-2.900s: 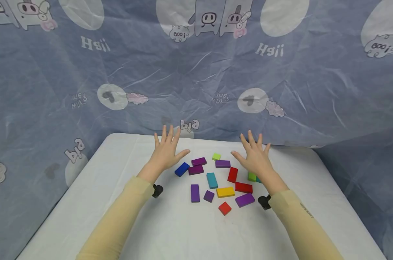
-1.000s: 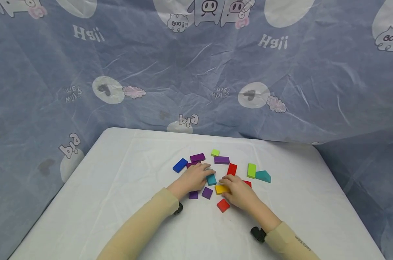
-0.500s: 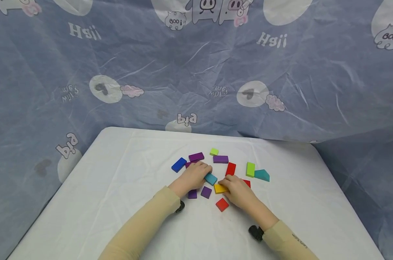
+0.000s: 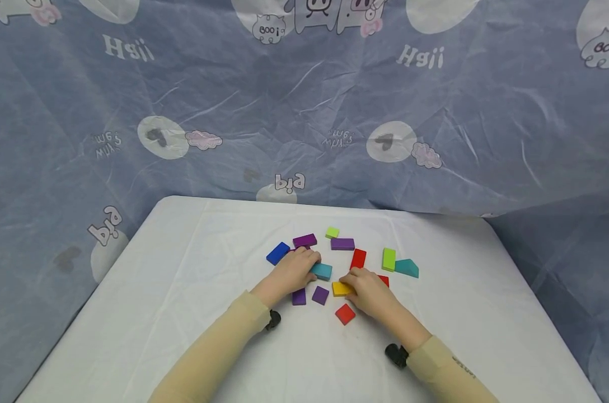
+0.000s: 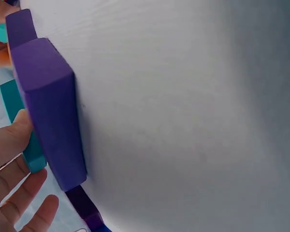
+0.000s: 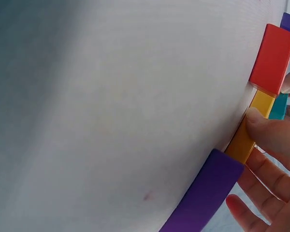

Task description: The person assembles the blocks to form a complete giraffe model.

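Currently fingers of left hand (image 4: 293,270) pinch teal block (image 4: 323,272), long axis sideways, beyond and left of yellow block (image 4: 340,289), gripped by right hand (image 4: 373,292).

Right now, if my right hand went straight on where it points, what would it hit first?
Probably the teal block in your left hand, beyond the yellow block your right hand pinches; the head view leaves their heights unclear, so it might pass over.

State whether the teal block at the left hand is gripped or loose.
Gripped: the left hand pinches the teal block between thumb and fingers.
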Motion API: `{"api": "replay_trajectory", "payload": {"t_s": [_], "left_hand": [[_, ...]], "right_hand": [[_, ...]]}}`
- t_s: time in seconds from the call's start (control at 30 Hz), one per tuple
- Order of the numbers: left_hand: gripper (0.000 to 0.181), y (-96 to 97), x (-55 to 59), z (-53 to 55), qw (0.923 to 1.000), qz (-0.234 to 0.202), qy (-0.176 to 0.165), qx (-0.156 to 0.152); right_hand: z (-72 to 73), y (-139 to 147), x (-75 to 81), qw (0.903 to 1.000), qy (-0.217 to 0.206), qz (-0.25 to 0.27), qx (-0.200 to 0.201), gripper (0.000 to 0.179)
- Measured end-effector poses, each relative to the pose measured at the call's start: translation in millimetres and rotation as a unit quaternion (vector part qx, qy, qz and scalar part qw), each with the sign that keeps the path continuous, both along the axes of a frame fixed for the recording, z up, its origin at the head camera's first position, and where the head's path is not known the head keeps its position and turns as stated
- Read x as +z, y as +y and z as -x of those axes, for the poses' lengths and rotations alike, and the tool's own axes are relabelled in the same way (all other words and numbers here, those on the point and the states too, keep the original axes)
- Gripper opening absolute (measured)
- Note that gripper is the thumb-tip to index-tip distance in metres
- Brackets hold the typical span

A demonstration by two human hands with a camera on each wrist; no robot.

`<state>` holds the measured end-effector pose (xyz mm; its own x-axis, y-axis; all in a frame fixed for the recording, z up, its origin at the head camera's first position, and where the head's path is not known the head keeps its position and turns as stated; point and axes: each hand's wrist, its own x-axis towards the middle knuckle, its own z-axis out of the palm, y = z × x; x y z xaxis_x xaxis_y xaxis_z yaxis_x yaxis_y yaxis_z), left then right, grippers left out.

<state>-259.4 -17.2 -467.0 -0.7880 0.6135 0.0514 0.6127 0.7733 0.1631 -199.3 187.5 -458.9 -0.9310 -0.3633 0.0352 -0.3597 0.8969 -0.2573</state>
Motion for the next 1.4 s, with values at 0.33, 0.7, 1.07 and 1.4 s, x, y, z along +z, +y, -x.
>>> {"api": "replay_trajectory", "payload": {"t_s": [0.33,0.7,1.07,1.4], "left_hand": [[0.033,-5.3,4.0,-7.2,0.9994,-0.024,-0.024,0.009],[0.033,0.5,-1.3,-10.3,1.0000,-0.003,-0.002,-0.008],[0.032,3.3,-2.5,-18.5,0.9996,-0.002,-0.015,-0.025],[0.034,1.5,-3.1,-32.8,0.9992,0.014,-0.004,-0.038]], "right_hand": [[-0.6,-0.3,1.3,0.9995,-0.027,0.005,-0.017,0.037],[-2.5,-0.1,-0.7,0.9986,-0.038,0.011,-0.034,0.041],[-3.9,7.8,1.2,0.9978,-0.049,0.012,-0.043,0.040],[-8.4,11.4,1.4,0.9968,-0.064,0.034,-0.033,0.037]]}}
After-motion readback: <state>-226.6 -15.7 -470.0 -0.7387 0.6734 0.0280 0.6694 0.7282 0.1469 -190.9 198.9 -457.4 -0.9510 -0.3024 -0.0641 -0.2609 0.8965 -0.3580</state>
